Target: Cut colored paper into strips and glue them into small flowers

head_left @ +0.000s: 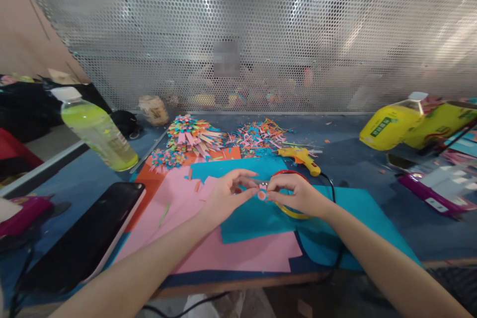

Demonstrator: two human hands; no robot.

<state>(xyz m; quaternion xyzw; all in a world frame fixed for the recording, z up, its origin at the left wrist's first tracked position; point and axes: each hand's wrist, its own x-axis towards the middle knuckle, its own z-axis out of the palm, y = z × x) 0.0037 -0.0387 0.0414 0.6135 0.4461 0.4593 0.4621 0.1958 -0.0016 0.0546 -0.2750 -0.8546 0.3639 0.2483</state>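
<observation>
Small paper piece [262, 195]: being finger-pinched from nine o'clock by left hand [231, 192], three o'clock by right hand [292, 192], above blue sheet [253, 222], six o'clock from strip pile [257, 136]; seemingly being shaped or joined, next probably calling for steady hold.
</observation>
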